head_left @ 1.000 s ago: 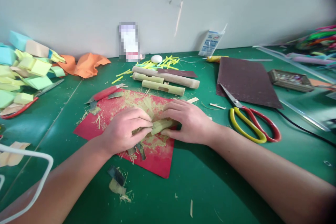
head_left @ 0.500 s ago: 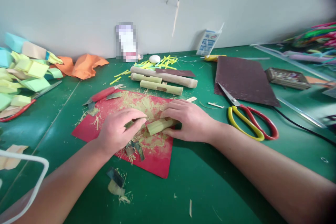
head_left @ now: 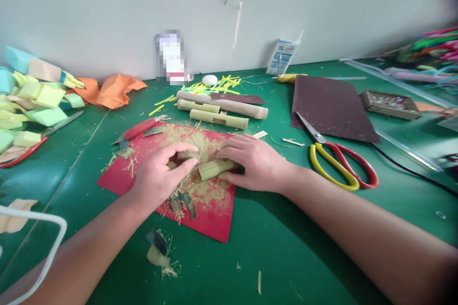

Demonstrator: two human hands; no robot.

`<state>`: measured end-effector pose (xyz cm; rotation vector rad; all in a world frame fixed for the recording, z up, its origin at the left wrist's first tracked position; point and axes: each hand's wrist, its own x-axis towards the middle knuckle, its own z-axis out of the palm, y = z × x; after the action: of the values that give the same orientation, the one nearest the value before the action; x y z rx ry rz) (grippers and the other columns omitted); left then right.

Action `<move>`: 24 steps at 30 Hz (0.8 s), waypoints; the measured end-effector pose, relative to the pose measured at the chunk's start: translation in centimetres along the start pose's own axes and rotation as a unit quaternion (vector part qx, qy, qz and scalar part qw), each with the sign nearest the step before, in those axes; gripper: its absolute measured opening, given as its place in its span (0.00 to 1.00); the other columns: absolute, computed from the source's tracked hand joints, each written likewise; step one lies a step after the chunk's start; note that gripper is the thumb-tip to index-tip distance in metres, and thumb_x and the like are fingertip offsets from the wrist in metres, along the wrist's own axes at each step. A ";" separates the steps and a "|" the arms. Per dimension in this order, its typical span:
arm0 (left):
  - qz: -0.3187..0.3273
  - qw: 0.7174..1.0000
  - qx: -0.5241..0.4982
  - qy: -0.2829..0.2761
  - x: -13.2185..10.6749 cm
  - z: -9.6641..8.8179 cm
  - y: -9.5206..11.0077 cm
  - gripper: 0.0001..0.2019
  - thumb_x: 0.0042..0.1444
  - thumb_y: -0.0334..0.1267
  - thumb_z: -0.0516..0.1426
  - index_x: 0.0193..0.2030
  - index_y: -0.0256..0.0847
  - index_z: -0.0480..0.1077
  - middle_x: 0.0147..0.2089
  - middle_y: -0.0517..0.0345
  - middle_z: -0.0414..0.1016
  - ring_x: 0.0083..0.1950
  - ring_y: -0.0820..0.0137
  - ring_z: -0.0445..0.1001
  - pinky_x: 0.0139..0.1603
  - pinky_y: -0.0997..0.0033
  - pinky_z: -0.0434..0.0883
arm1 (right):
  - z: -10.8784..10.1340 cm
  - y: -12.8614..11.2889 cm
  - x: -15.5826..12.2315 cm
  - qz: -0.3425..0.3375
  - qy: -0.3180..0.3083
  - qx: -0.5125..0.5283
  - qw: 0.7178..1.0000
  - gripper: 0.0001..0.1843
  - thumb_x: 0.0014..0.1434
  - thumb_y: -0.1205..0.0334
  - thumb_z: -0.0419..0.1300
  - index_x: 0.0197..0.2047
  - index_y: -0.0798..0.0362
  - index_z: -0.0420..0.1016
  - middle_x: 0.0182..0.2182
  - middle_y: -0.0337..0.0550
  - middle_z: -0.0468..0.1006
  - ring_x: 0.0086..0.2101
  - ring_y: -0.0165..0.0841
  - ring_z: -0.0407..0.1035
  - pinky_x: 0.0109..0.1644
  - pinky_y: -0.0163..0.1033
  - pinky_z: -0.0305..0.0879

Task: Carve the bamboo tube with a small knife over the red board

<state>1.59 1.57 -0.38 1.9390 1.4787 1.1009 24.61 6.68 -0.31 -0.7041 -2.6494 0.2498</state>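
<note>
My right hand (head_left: 252, 162) is wrapped round a short pale-green bamboo tube (head_left: 214, 169), its cut end pointing left. Between the thumb and fingers of my left hand (head_left: 161, 169) is a small curled brownish piece, apparently sandpaper (head_left: 186, 155), just left of the tube; my fingers hide part of it. Both hands are over a red mat (head_left: 214, 224) strewn with pale bamboo dust and dark scraps (head_left: 186, 204). Behind the mat lie two bamboo tubes with cut-out notches (head_left: 229, 120) and a longer tan stick (head_left: 229, 105).
A red-handled knife (head_left: 141, 128) lies at the mat's back left. To the right are scissors (head_left: 334, 162) and a dark brown sheet (head_left: 329, 105). Folded paper pieces (head_left: 39, 95) are heaped left. A phone (head_left: 171, 57) and a carton (head_left: 283, 56) lean near the wall.
My left hand has turned slightly and its fingers have parted a little, showing more of the curled piece. The bamboo tube stays in my right hand, nearly unmoved.
</note>
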 end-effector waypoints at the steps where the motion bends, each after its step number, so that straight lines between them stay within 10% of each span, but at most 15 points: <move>1: -0.007 1.000 -0.007 -0.002 -0.1 0.1 0.1 0.11 0.54 0.35 0.61 0.45 0.42 0.73 0.35 0.59 0.77 0.31 0.75 0.74 0.29 0.79 0.72 | 0.0 0.0 0.0 0.000 0.001 -0.002 1.000 0.14 0.56 0.57 0.60 0.43 0.55 0.72 0.37 0.48 0.75 0.39 0.38 0.68 0.43 0.44 0.62; 24: -0.007 0.997 -0.001 -0.073 -0.2 0.2 0.3 0.19 0.53 0.33 0.61 0.53 0.45 0.71 0.35 0.59 0.74 0.33 0.74 0.72 0.33 0.78 0.73 | 0.5 -0.3 0.1 -0.011 0.011 0.016 1.000 0.14 0.59 0.55 0.59 0.44 0.54 0.74 0.36 0.47 0.75 0.37 0.36 0.67 0.42 0.41 0.61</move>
<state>1.89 1.32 -0.28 1.9604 1.4082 0.9334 24.18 6.48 -0.66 -0.6627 -2.6255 0.2749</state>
